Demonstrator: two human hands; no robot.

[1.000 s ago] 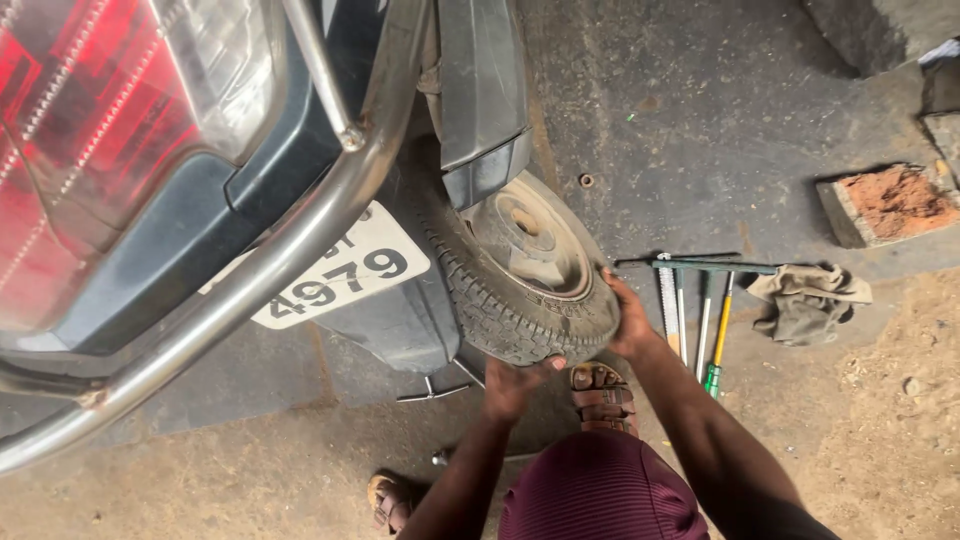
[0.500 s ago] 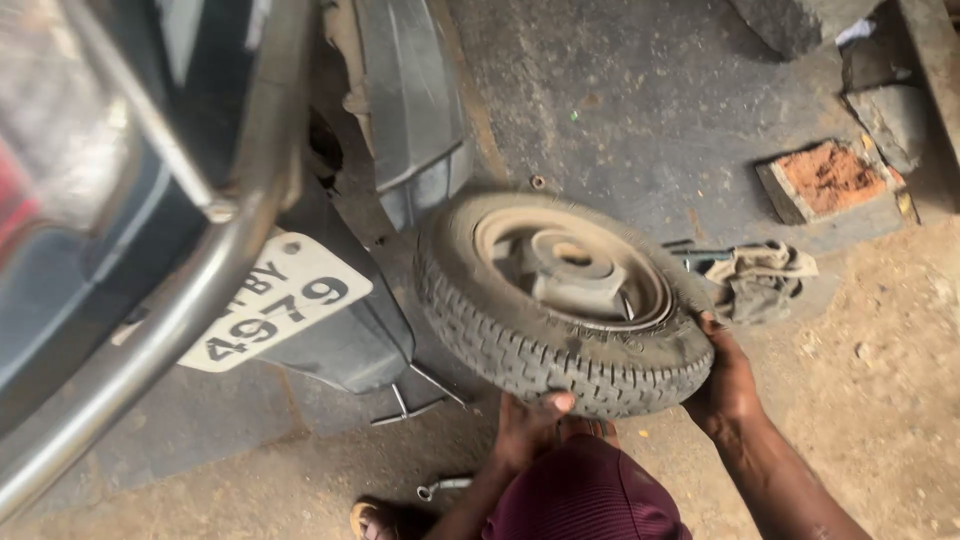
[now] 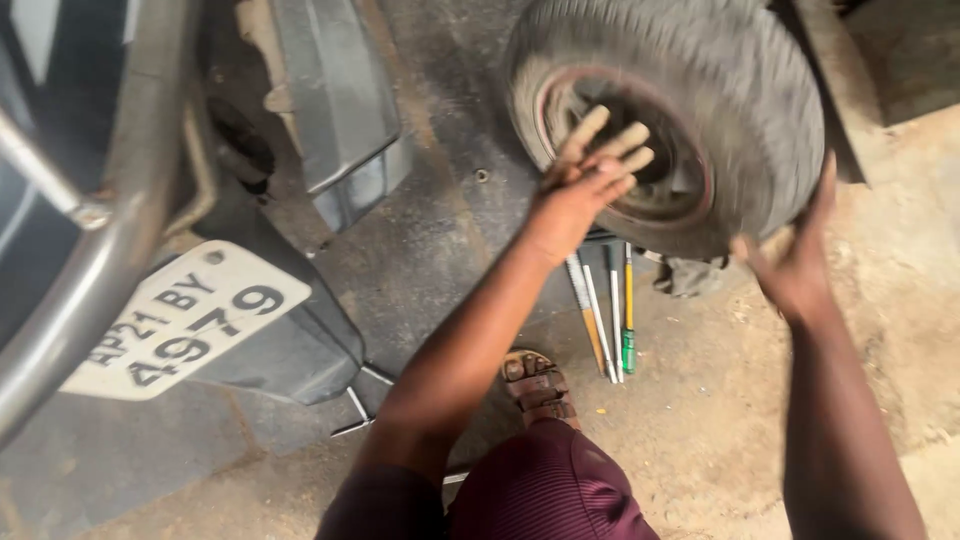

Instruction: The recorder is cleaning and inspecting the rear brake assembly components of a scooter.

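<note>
Wheel (image 3: 700,110) was off the scooter (image 3: 330,120), held over the concrete floor (image 3: 440,240) near its far edge, above the hand tools (image 3: 610,310). Step looked like carrying it clear; next needs a controlled set-down. Left hand (image 3: 585,180) flat on the rim, fingers spread; right hand (image 3: 795,265) open, cupping the tread, neither clenched.

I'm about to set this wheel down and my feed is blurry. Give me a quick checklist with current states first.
1. Left hand on the wheel: ok, open fingers spread against the hub side.
2. Right hand on the wheel: ok, open palm at the tyre's lower right edge.
3. Firm grip: cannot tell, both hands are open and the picture is blurred.
4. Ground under the wheel: not ok, hand tools and a rag lie just below it.
5. Sandalled foot: ok, apart from the wheel, near the tool handles.
6. Scooter rear: ok, apart from the wheel.
</note>
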